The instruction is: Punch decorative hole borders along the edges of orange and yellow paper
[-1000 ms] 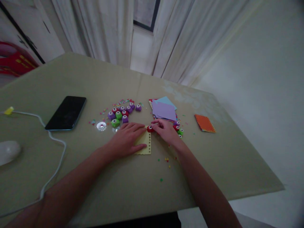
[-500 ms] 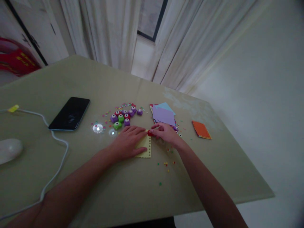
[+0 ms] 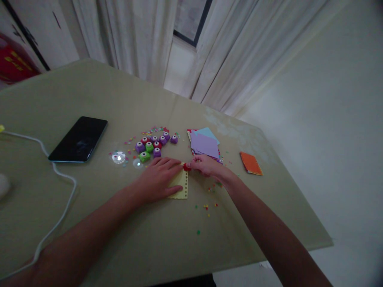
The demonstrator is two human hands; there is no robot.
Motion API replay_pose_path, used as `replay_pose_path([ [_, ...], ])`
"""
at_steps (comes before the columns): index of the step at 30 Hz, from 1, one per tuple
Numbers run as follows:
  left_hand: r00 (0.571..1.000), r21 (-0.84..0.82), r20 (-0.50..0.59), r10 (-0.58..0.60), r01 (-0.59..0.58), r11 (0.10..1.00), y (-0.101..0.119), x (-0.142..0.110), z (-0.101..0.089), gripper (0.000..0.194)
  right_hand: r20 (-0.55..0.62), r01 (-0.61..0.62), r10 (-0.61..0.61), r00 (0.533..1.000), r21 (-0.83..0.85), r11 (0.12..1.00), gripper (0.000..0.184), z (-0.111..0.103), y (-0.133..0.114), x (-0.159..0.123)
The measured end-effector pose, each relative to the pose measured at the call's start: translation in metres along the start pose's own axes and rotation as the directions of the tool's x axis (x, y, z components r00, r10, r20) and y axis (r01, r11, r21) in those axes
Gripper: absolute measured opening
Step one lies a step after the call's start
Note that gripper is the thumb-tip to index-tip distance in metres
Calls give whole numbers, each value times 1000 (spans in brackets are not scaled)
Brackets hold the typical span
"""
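My left hand (image 3: 160, 178) lies flat on a yellow sheet of paper (image 3: 181, 192), its fingers stretched out and the thumb apart. A row of small punched holes runs down the sheet's right edge. At the top right corner of that sheet, my right hand (image 3: 205, 165) pinches a small red craft punch (image 3: 186, 167); the fingers cover part of it. Beyond my left hand stands a cluster of purple, green and red craft punches (image 3: 149, 146). Just past my right hand is a stack of coloured paper (image 3: 206, 144), lilac and light blue on top.
A black tablet (image 3: 79, 138) lies at the left beside a white cable (image 3: 67, 175). Paper confetti (image 3: 206, 207) is scattered in front of my right hand and around the punches. Clear round gems (image 3: 119, 157) sit left of the cluster. An orange paper stack (image 3: 251, 164) lies at the right.
The view has shifted slightly, so the tablet and mouse appear farther left. My right hand's fingers have closed more tightly on the red craft punch at the sheet's corner. My left hand stays flat on the paper.
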State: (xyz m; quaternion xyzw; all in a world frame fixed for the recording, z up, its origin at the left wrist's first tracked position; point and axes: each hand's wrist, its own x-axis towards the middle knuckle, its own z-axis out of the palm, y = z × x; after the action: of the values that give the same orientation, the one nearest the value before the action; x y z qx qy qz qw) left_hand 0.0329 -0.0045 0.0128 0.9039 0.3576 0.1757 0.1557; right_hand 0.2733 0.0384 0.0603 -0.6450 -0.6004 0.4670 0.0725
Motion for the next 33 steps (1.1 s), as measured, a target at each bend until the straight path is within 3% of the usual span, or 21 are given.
replay_pose_path([
  [5, 1000, -18, -11, -7, 7, 1000, -1, 0, 1, 61, 56, -13, 12, 998, 22, 1000, 37, -1, -10, 0],
  [16, 1000, -7, -22, -1, 0, 1000, 0, 0, 1, 61, 120, -72, 60, 991, 101, 992, 40, -2, -5, 3],
  [25, 999, -12, -39, 5, -6, 1000, 1, 0, 0, 61, -100, 31, -10, 995, 213, 977, 37, -3, -1, -14],
  [30, 999, -17, -36, -5, 5, 1000, 1, 0, -2, 61, -143, -9, 33, 989, 166, 986, 26, -21, 9, -23],
  [33, 999, -19, -41, 2, -3, 1000, 1, 0, -2, 61, -238, 60, -38, 971, 88, 994, 20, -25, 12, -24],
])
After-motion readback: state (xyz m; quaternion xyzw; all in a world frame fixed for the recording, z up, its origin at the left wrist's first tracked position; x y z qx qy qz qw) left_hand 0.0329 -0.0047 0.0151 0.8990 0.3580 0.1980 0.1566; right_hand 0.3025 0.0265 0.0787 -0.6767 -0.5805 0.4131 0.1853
